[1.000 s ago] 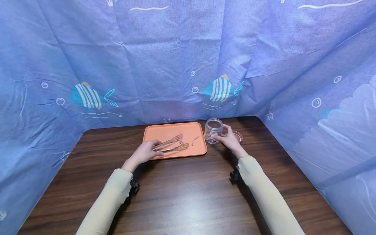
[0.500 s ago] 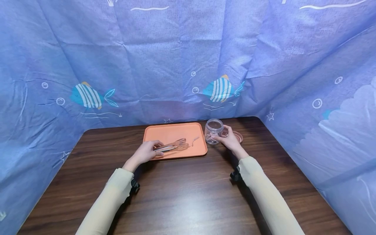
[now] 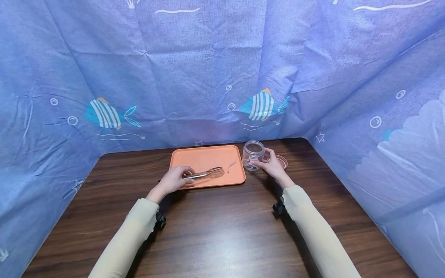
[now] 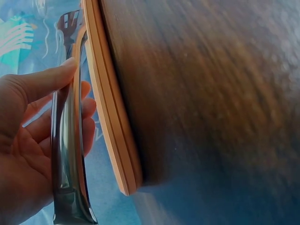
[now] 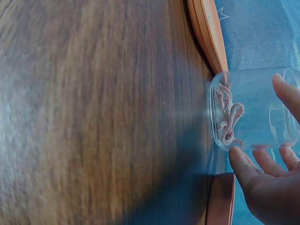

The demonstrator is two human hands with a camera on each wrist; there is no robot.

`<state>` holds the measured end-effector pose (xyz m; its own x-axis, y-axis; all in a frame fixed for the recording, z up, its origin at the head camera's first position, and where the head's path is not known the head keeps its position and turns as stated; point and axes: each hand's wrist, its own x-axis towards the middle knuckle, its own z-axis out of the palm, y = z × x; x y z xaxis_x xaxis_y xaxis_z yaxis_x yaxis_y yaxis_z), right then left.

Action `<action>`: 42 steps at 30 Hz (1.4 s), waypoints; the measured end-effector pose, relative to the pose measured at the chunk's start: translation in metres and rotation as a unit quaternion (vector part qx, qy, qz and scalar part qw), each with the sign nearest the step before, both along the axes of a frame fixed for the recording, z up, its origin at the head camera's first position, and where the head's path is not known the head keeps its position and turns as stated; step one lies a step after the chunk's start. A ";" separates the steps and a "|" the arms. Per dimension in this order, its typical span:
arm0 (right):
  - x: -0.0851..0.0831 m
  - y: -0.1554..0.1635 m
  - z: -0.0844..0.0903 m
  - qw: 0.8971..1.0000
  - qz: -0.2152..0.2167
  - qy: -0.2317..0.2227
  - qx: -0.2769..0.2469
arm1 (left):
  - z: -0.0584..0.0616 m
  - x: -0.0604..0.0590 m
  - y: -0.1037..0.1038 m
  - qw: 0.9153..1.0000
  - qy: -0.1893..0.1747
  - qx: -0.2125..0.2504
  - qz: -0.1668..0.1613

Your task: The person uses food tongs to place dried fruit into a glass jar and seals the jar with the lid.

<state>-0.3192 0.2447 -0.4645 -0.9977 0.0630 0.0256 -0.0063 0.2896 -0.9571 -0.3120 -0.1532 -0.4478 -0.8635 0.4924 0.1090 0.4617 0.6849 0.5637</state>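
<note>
My left hand (image 3: 172, 179) grips a pair of metal tongs (image 3: 199, 175) over the front of an orange tray (image 3: 198, 154). The tongs' arms are squeezed close together in the left wrist view, thumb on one side and fingers on the other. Their slotted heads point right; whether they touch the tray cannot be told. A small pale, twisted strip (image 3: 231, 166) lies on the tray's right part. My right hand (image 3: 272, 166) holds a clear jar (image 3: 253, 154) upright and uncovered beside the tray. Pinkish-white curled strips (image 5: 228, 115) lie at its bottom.
A reddish round lid (image 3: 282, 162) lies on the table just right of the jar, partly behind my right hand. The dark wooden table (image 3: 222, 224) extends toward me. A blue fish-patterned cloth (image 3: 194, 77) hangs behind and along the sides.
My left hand has squeezed the tongs: their two arms, wide apart a second ago, have come together. The right hand and jar have stayed in place.
</note>
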 end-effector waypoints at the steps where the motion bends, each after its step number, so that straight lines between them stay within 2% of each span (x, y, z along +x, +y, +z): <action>1: 0.000 0.000 0.000 1.000 -0.001 0.000 -0.002 | 0.000 0.000 0.000 1.000 0.001 0.001 0.000; 12: 0.000 0.000 0.001 1.000 -0.003 0.002 0.000 | 0.001 -0.003 0.000 1.000 0.002 0.000 0.002; 23: 0.001 -0.001 0.001 1.000 0.001 0.007 -0.010 | 0.016 -0.012 -0.004 1.000 0.023 0.016 -0.011; 27: 0.001 0.000 0.002 1.000 -0.004 0.004 -0.005 | 0.030 -0.016 -0.005 0.999 0.023 0.022 -0.007; 31: 0.001 0.001 0.003 1.000 -0.003 0.002 0.001 | 0.048 -0.018 -0.005 0.999 0.024 0.022 -0.003; 42: 0.000 0.000 0.003 1.000 -0.001 0.000 -0.002 | 0.096 -0.026 -0.004 0.998 0.050 0.026 -0.003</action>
<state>-0.3193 0.2451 -0.4620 -0.9976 0.0644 0.0243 -0.0050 0.2848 -0.9586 -0.3376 -0.1570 -0.3516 -0.8437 0.4895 0.2206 0.5221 0.6522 0.5496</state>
